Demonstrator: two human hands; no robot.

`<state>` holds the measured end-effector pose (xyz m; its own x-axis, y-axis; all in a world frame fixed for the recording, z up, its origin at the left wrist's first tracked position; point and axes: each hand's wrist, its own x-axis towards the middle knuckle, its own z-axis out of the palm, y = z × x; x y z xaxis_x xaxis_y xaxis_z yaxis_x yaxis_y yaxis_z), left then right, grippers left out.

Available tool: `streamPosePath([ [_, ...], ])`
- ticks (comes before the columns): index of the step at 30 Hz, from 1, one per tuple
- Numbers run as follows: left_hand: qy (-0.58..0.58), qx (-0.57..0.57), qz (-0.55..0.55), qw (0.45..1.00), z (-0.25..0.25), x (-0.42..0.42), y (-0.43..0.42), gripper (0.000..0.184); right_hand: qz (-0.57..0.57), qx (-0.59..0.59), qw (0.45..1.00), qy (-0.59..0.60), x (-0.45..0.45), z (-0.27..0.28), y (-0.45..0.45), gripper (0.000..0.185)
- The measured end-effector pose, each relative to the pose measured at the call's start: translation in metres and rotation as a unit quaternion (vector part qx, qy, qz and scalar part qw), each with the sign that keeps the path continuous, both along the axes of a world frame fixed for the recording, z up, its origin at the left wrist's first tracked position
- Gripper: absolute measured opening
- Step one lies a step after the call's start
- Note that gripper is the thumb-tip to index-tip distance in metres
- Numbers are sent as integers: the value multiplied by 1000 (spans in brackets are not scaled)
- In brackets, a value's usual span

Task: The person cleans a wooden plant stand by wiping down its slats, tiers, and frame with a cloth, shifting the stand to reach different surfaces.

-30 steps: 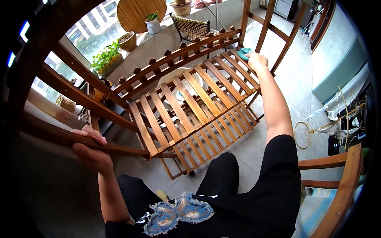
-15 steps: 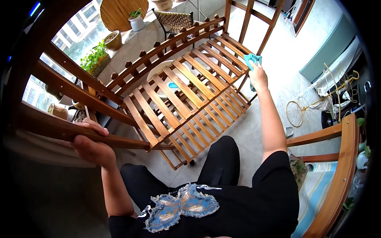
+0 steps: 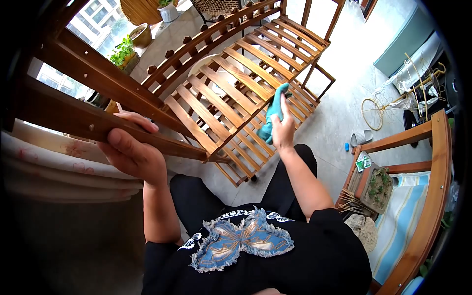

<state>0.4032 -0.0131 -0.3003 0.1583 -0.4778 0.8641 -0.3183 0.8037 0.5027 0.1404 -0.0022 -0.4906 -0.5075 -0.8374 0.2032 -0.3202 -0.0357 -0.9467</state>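
A slatted wooden rack [image 3: 239, 76] with a second slatted shelf below stands in front of me, tilted in my view. My right hand [image 3: 283, 129] holds a teal cloth [image 3: 275, 110], bunched and pressed along the front edge of the upper shelf, around its middle. Part of the cloth hangs below the palm. On the left, my left hand [image 3: 135, 153] is wrapped round a thick wooden rail [image 3: 69, 112] of the rack, thumb on the near side and fingers over the far side.
Potted plants [image 3: 123, 53] stand by the window, beside a woven chair [image 3: 219, 9]. To the right are a wooden-framed seat [image 3: 439, 162] with a striped cushion, a planter [image 3: 378, 189], a grey slipper [image 3: 361, 137] and a gold wire stand [image 3: 376, 112]. A curtain [image 3: 73, 162] hangs at left.
My right hand has brought the cloth from the shelf's far right corner along the front edge, leftward and closer to me. The left hand keeps its hold on the rail. My view has shifted somewhat.
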Motion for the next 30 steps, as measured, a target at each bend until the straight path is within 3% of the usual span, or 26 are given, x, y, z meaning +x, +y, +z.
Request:
streamPosePath([
  [4,13,-21,-36,999,0,-1,-3,37,80,-47,996,16,71,-8,47,71],
  [7,18,-30,-73,997,1,2,-4,32,144,-2,990,-4,103,-1,74,74],
  [8,29,-2,-60,998,3,-2,0,40,173,13,984,-36,111,2,82,75],
  [9,29,-4,-69,997,2,-2,0,38,198,11,980,3,117,2,89,77],
  [13,15,-33,-88,995,-2,6,-5,28,320,67,944,-52,122,8,106,76],
  [15,9,-29,-113,993,-2,10,-6,26,370,80,920,-97,106,12,100,73],
  [16,-1,-30,-121,992,-3,13,-7,26,379,109,888,-238,96,29,95,68],
  [18,-7,-41,-127,991,-5,15,-9,25,389,59,860,-325,66,49,84,65],
  [20,-8,-43,-122,992,-3,15,-11,24,323,11,888,-328,49,80,78,61],
  [22,-12,-41,-120,992,-7,13,-12,24,248,-93,952,-154,51,86,54,59],
  [23,-6,-48,-117,992,-9,12,-14,23,208,-49,975,-57,60,93,47,59],
  [24,0,-56,-113,992,-10,12,-16,22,167,-113,967,154,64,80,28,59],
  [26,-14,0,-99,995,-16,17,-15,27,194,-32,939,281,83,72,17,62],
  [29,42,-66,-131,988,-23,13,-25,39,239,-65,878,409,117,51,31,74],
  [30,59,-74,-133,987,-23,11,-25,42,271,-110,880,375,122,45,37,75],
])
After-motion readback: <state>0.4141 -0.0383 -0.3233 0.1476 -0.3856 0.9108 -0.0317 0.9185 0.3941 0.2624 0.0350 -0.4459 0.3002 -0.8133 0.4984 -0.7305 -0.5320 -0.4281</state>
